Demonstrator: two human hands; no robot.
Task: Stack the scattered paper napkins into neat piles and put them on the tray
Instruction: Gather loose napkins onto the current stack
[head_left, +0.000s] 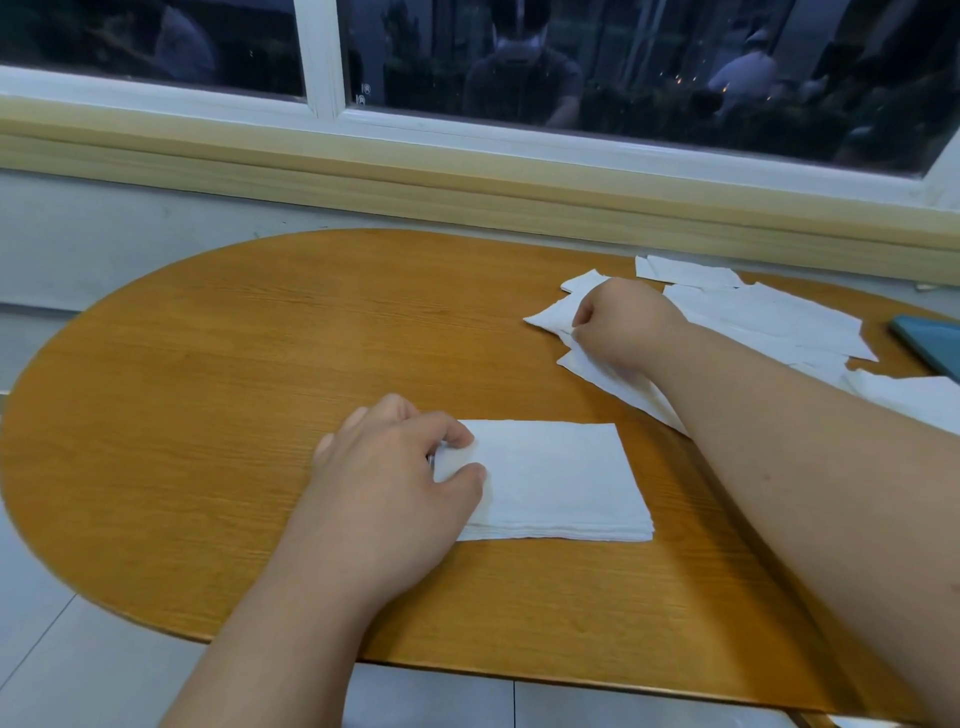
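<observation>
Two bare hands are reaching over an oval wooden table (208, 374), which is standing against a pale wall under a light wooden sill (415, 176). Beyond both hands a white-framed window (623, 62) is showing a dark outside and dim reflections of people. Pale floor tiles (52, 649) are showing below the table's near edge, on the near side of the left wrist.

Just right of the left hand (395, 478) a neat pile (556, 478) of white napkins is lying flat on the table, its edges squared and its layers showing along the near side. Beyond and to the right of the right hand (623, 332) scattered napkins (769, 317) are lying loose and overlapping; the right forearm is hiding part of them. Further right of that hand, at the frame's edge, a teal flat object (930, 343) is lying on the table, with too little showing to tell what it is.

The left hand is resting palm down at the pile's left edge, thumb and forefinger curling onto the top sheet and pinching that edge. The right arm is stretching forward across the table's right side, well apart from the left hand. Its hand is sitting knuckles up with fingers curling in, pinching a crumpled napkin (550, 318) that is sticking out to the hand's left. Another napkin (613, 384) is lying under its wrist.
</observation>
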